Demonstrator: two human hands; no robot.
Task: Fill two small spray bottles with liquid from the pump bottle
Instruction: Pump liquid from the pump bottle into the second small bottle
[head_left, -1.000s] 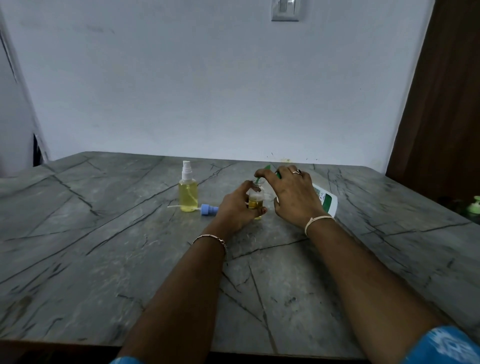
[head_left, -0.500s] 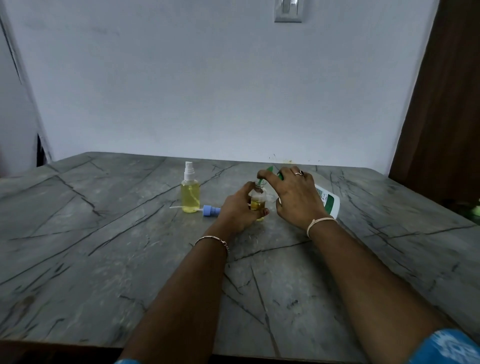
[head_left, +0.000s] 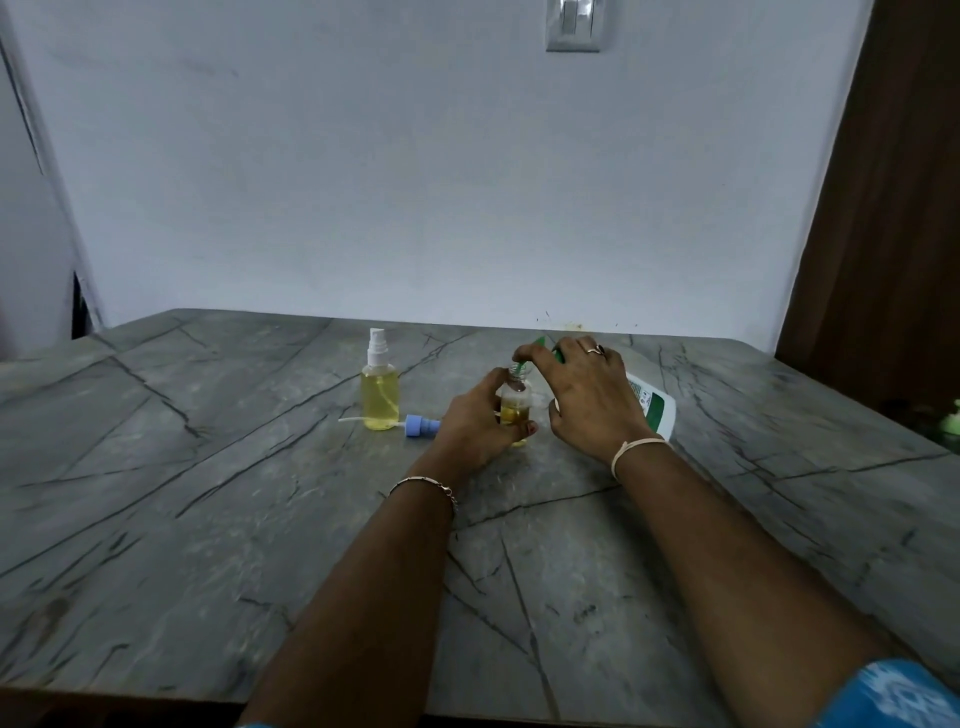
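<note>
A small open spray bottle (head_left: 515, 402), partly filled with yellow liquid, stands on the grey table (head_left: 218, 509). My left hand (head_left: 475, 423) is wrapped around its lower body. My right hand (head_left: 587, 395) rests on the green pump head (head_left: 540, 347) of a white pump bottle (head_left: 655, 408), which is tilted with its spout over the small bottle's mouth. To the left stands a second spray bottle (head_left: 380, 387), full of yellow liquid, with a white sprayer screwed on. A loose blue sprayer cap (head_left: 420, 425) with its dip tube lies beside it.
The table ends at a white wall behind the bottles. A brown door or panel (head_left: 883, 208) stands at the right. A green and white object (head_left: 951, 418) shows at the right edge, past the table's corner.
Both hands keep their hold on the same bottles. The yellow liquid in the small open bottle seems to stand slightly higher; the view has shifted a little.
</note>
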